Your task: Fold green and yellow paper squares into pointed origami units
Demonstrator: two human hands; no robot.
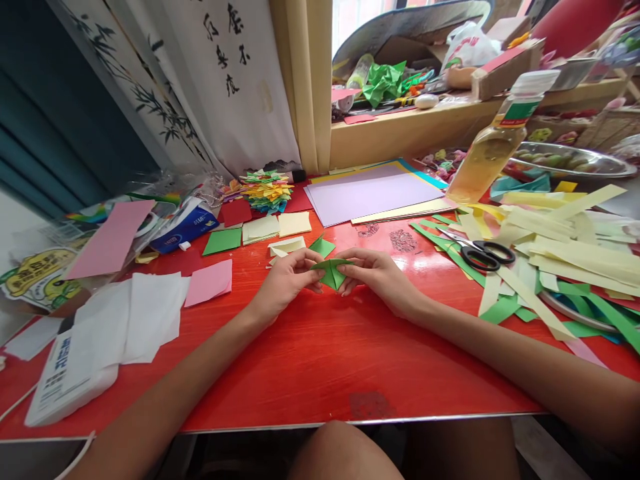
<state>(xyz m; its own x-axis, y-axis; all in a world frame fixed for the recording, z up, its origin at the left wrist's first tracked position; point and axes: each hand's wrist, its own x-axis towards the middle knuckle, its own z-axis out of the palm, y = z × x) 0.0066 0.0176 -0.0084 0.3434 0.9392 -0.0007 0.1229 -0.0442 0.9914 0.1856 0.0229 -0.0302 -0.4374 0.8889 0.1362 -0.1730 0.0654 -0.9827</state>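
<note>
Your left hand (286, 280) and right hand (379, 272) pinch the folded green paper (332, 272) just above the red desk (320, 360), fingers tight on its side corners. It looks light, thin and easily creased, so hold its edges gently.

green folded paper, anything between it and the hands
Nothing visible. The left hand and right hand pinch the green folded paper directly from either side, above a bare patch of the red table.

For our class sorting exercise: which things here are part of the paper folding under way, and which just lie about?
In use:
left hand
right hand
folded green paper

Lying about:
scissors
bottle
lilac sheet
pink square
paper strips
</note>
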